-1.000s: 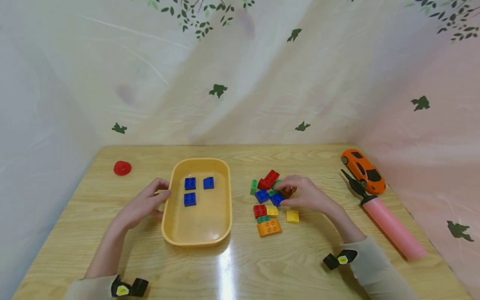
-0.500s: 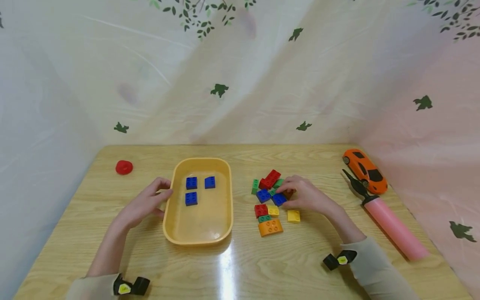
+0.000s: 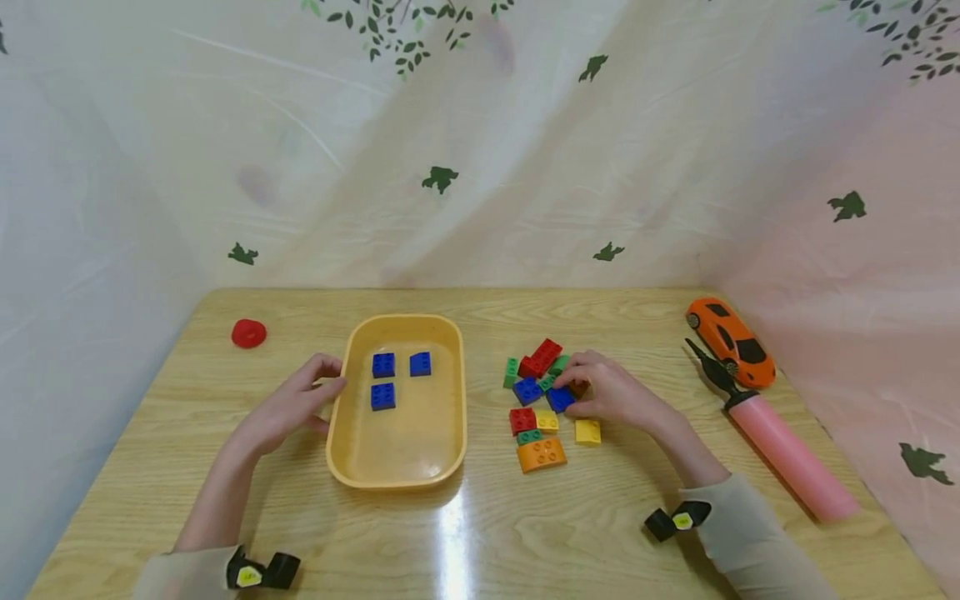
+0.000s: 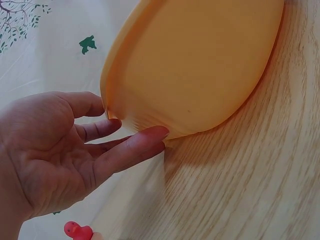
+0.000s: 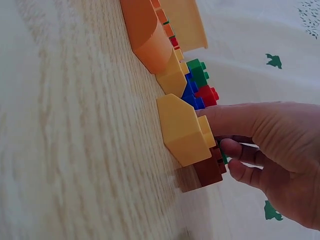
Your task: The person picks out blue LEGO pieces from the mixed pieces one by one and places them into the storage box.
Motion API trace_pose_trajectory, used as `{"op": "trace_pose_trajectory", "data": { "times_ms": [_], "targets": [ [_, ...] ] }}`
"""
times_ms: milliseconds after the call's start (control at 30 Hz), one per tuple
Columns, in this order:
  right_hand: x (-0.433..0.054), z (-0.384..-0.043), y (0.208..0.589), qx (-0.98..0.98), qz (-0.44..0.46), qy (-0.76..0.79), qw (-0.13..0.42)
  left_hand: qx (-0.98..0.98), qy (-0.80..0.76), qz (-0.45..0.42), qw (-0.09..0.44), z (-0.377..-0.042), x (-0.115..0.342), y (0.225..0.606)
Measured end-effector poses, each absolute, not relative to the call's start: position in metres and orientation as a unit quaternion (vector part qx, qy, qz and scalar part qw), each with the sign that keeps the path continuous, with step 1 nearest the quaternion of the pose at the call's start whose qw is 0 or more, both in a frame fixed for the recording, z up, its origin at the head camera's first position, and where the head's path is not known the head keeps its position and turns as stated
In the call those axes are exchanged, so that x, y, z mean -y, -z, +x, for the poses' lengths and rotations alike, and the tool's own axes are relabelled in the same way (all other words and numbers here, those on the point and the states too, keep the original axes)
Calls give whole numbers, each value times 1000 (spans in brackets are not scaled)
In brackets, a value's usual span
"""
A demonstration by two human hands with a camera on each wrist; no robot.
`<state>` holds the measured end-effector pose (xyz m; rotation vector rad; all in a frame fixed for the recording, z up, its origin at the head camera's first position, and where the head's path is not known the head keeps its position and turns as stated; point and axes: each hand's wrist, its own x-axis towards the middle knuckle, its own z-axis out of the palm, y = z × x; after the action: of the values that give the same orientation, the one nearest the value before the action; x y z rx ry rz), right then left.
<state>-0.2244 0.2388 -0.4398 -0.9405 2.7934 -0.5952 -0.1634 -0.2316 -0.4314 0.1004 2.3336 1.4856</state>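
Observation:
At the left rim of the yellow tray (image 3: 397, 454), my left hand (image 3: 288, 408) touches the side with bent, relaxed fingers. The left wrist view shows its fingertips (image 4: 155, 132) right at the tray's wall. Three blue bricks (image 3: 383, 397) lie inside the tray. To its right, my right hand (image 3: 615, 392) reaches down into a loose group of toy bricks and pinches a blue brick (image 3: 559, 402) between thumb and fingers. In the right wrist view a yellow brick (image 5: 182, 131) partly hides this grip. A brown brick (image 5: 209, 171) sits under the curled fingers.
Around the right hand lie another blue brick (image 3: 527, 391), red bricks (image 3: 542, 358), green ones (image 3: 511, 372) and an orange arched brick (image 3: 542, 456). An orange toy car (image 3: 731, 342) and a pink pump (image 3: 795, 458) lie far right. A red rubber duck (image 4: 77, 231) is at left.
The head view has shifted slightly. Both hands keep their places, and the blue brick at the right hand has moved a little away from the neighbouring blue brick.

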Motion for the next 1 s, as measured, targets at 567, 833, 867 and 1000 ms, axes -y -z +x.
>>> {"op": "trace_pose_trajectory", "data": {
  "times_ms": [567, 833, 867, 1000],
  "targets": [
    [-251, -225, 427, -911, -305, 274, 40, -825, -531, 38, 191, -168, 231, 432],
    [-247, -239, 394, -901, -325, 284, 36, -824, -531, 36, 194, -168, 229, 432],
    [-244, -241, 389, -899, -327, 288, 39, -825, -530, 33, 194, -167, 230, 432],
    [-225, -249, 365, -890, -331, 309, 56, -825, -530, 31, 193, -165, 232, 432]
  ]
}}
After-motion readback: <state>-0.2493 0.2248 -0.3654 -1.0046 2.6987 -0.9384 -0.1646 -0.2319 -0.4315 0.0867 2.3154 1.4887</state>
